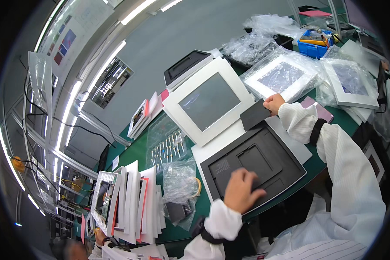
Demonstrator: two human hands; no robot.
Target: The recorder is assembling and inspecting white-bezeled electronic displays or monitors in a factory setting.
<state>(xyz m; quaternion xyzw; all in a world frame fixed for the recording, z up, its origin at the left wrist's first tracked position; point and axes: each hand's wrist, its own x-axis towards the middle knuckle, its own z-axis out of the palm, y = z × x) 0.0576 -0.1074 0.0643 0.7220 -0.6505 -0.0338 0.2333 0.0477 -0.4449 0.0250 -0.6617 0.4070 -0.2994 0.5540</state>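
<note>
My right hand [274, 104] pinches the edge of a small dark grey cover plate [254, 116], held up over the far edge of a dark grey back housing [258, 162]. The housing lies flat with a rectangular recess in its middle, on white sheets or panels at the table's near edge. Over its near left part hovers my left hand [242, 190], slightly blurred, fingers apart and holding nothing; whether it touches the housing I cannot tell. Behind the plate, a white-framed screen [210, 102] leans tilted, facing me.
White frames [149, 203] stand stacked at the left, near another person's hand [100, 237]. A clear bag of small connector leads [167, 149] and crumpled bags [177, 180] lie beside them. Bagged frames [286, 76] and a blue bin [314, 51] occupy the far right.
</note>
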